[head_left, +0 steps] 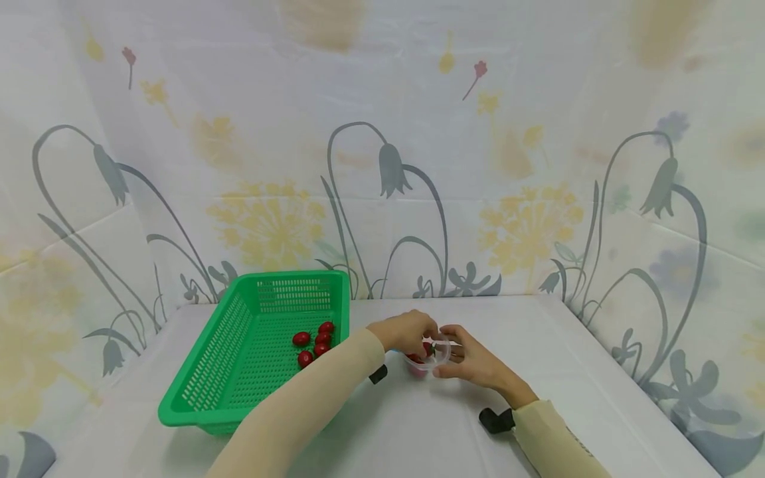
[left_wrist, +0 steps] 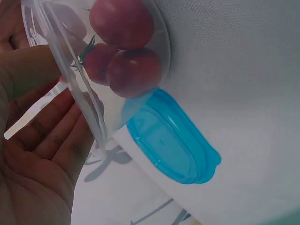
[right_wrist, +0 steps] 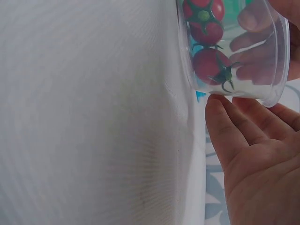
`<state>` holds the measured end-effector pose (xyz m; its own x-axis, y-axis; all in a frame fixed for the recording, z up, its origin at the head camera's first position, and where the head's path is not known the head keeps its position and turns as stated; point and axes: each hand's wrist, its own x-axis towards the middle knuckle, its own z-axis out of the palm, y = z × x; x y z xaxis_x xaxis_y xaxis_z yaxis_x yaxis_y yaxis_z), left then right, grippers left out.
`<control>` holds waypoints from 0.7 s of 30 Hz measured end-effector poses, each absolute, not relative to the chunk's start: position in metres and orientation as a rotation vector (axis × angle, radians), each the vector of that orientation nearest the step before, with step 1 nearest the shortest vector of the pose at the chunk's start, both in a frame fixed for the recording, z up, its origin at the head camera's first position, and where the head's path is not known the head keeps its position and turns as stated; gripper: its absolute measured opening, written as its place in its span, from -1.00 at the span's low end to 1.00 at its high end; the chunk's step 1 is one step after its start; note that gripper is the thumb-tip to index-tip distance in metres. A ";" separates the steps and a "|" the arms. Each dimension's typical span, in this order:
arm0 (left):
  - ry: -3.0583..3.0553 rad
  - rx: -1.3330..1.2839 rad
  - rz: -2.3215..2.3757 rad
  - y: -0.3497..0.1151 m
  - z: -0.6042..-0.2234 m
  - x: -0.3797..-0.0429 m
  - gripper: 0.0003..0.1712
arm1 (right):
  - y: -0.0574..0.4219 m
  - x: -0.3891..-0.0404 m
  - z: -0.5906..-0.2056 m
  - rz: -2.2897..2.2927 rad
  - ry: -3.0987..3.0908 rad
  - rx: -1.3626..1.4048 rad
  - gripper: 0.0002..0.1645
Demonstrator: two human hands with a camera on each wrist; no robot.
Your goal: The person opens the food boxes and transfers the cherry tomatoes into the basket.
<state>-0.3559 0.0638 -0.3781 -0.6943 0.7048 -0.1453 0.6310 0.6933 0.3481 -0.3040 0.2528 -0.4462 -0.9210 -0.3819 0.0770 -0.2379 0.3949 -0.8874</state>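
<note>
In the head view a clear plastic container [head_left: 441, 356] stands on the white table between both hands. Red cherry tomatoes [left_wrist: 123, 22] with green stems lie in its bottom. My left hand [head_left: 409, 332] reaches over the rim from the left, its fingers loosely bent inside. No tomato shows between those fingers in the right wrist view. Around the container's right side my right hand [head_left: 478, 362] holds it, thumb toward me and fingers opposite, fingertips on the wall. A blue lid [left_wrist: 168, 136] lies on the table just beyond the left hand, mostly hidden in the head view.
A green slotted basket [head_left: 254, 362] stands on the left, with several more tomatoes [head_left: 301, 339] at its right side, partly behind the left sleeve. Black wrist devices [head_left: 496, 421] hang under the wrists. Behind the table hangs a flowered cloth [head_left: 382, 232].
</note>
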 end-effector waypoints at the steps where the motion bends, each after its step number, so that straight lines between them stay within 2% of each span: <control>1: 2.634 1.067 0.403 0.064 -0.379 -0.356 -0.62 | 0.253 -0.304 -0.446 -1.557 2.504 -0.570 -0.01; 21: 2.609 1.129 0.323 0.073 -0.389 -0.354 -0.72 | 0.253 -0.303 -0.446 -1.540 2.523 -0.567 -0.01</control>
<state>-0.3540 0.0729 -0.3895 -0.6556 0.7368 -0.1654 0.6743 0.6698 0.3110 -0.3027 0.2530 -0.4458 -0.9206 -0.3818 0.0821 -0.2476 0.4079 -0.8788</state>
